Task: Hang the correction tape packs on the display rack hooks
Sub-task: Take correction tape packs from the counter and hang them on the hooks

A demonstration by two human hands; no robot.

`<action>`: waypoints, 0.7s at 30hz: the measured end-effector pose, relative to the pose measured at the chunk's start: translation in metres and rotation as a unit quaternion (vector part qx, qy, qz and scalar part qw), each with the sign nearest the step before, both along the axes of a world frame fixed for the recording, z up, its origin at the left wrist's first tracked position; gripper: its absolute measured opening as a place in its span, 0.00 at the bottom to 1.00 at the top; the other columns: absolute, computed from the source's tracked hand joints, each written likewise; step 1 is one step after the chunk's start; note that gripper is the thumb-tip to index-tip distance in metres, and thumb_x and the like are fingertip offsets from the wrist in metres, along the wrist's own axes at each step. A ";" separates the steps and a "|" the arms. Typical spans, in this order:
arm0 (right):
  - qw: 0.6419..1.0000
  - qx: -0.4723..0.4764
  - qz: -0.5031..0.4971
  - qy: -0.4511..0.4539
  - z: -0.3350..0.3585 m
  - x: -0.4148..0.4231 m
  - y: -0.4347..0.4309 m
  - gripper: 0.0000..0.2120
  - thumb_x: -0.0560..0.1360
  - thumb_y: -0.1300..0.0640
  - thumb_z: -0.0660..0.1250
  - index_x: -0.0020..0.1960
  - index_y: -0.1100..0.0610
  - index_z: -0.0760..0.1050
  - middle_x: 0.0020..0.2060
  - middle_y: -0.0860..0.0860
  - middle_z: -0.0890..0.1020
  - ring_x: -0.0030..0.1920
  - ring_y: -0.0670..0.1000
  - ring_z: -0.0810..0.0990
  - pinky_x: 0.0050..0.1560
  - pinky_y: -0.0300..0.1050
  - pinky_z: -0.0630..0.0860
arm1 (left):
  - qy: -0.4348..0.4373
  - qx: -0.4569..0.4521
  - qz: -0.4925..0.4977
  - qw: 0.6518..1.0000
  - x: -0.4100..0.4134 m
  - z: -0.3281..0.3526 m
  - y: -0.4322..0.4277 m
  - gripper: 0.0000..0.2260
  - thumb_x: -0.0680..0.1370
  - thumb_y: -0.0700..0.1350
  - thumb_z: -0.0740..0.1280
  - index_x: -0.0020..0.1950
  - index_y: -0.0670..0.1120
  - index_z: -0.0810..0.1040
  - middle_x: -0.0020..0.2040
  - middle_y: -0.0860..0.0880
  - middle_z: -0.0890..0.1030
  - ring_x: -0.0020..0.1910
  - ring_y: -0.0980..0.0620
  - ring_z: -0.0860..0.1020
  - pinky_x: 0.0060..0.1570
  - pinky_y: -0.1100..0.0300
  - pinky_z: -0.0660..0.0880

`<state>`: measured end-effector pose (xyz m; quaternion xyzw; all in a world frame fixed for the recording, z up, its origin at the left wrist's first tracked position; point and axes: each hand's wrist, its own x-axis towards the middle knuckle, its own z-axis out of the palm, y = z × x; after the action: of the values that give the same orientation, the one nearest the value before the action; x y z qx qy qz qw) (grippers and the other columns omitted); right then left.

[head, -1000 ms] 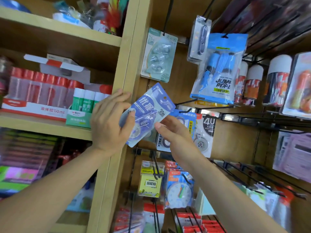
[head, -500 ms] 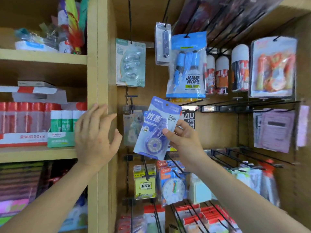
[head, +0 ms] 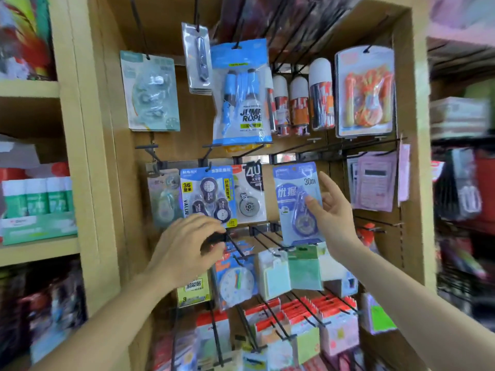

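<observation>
A light-blue correction tape pack (head: 296,199) marked 30m is upright in front of the rack's middle row, its top near a black hook (head: 284,156). My right hand (head: 330,210) pinches the pack's right edge, thumb on its front. Whether the pack's hole is on the hook cannot be told. Left of it hang a blue 36 value pack (head: 206,194), a white 40 pack (head: 250,194) and a clear pack (head: 163,196). My left hand (head: 187,247) is lower left, fingers curled round the tip of a black hook (head: 233,245).
A blue jump rope bag (head: 241,95), cans (head: 300,103) and an orange rope pack (head: 365,92) hang in the top row. Below are a clock card (head: 235,282), green note pads (head: 302,269) and red-topped packs on several protruding hooks. Glue sticks (head: 37,196) stand on the left shelf.
The right hand carried the blue pack to the right and up to the middle row. The left hand left the wooden post and came down onto a lower hook.
</observation>
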<state>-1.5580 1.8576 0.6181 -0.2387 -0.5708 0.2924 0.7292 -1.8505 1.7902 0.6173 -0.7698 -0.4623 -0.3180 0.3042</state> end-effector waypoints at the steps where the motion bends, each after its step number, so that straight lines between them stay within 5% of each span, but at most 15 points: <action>1: 1.000 0.004 -0.012 0.002 0.000 0.007 0.001 0.25 0.79 0.61 0.68 0.72 0.43 0.68 0.62 0.52 0.81 0.61 0.52 0.81 0.61 0.59 0.79 | -0.002 -0.055 -0.004 0.998 0.005 -0.004 0.008 0.22 0.76 0.63 0.58 0.62 0.56 0.81 0.62 0.60 0.80 0.62 0.58 0.76 0.56 0.60 0.69; 6: 0.998 0.026 -0.051 -0.011 0.008 0.034 0.010 0.21 0.80 0.59 0.66 0.69 0.41 0.70 0.55 0.48 0.83 0.54 0.49 0.84 0.51 0.50 0.83 | 0.018 -0.276 0.041 0.960 0.015 -0.019 0.041 0.44 0.64 0.84 0.48 0.74 0.63 0.69 0.72 0.65 0.69 0.70 0.61 0.69 0.66 0.59 0.68; 9: 0.997 0.032 -0.069 -0.027 0.016 0.038 0.017 0.22 0.80 0.60 0.66 0.67 0.38 0.69 0.54 0.48 0.83 0.52 0.47 0.84 0.45 0.39 0.82 | 0.050 -0.317 0.050 0.946 0.017 -0.020 0.047 0.37 0.69 0.79 0.58 0.75 0.66 0.64 0.71 0.68 0.66 0.67 0.62 0.72 0.61 0.60 0.71; 13: 0.993 0.033 -0.099 -0.053 0.024 0.035 0.029 0.25 0.80 0.63 0.65 0.57 0.31 0.68 0.49 0.44 0.83 0.50 0.48 0.83 0.46 0.39 0.81 | 0.058 -0.333 0.049 0.940 0.017 -0.022 0.040 0.34 0.71 0.74 0.63 0.75 0.71 0.58 0.74 0.69 0.61 0.63 0.63 0.73 0.59 0.59 0.73; 16: 0.992 0.023 -0.109 -0.058 0.027 0.034 0.043 0.22 0.80 0.61 0.66 0.61 0.33 0.69 0.49 0.45 0.83 0.50 0.49 0.84 0.51 0.49 0.83 | 0.068 -0.322 0.060 0.942 0.017 -0.025 0.038 0.34 0.73 0.71 0.63 0.77 0.71 0.55 0.78 0.66 0.57 0.73 0.60 0.68 0.64 0.58 0.71; 21: 0.994 -0.005 -0.101 -0.038 0.027 0.031 0.064 0.22 0.80 0.57 0.67 0.71 0.43 0.70 0.50 0.49 0.84 0.49 0.51 0.85 0.49 0.56 0.84 | 0.051 -0.316 0.042 0.947 0.020 -0.024 0.029 0.31 0.72 0.70 0.65 0.71 0.78 0.53 0.79 0.68 0.57 0.74 0.61 0.66 0.66 0.58 0.69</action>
<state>-1.5265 1.9213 0.6446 -0.3096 -0.5695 0.2109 0.7317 -1.8308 1.8196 0.5931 -0.8217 -0.5546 -0.1032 0.0814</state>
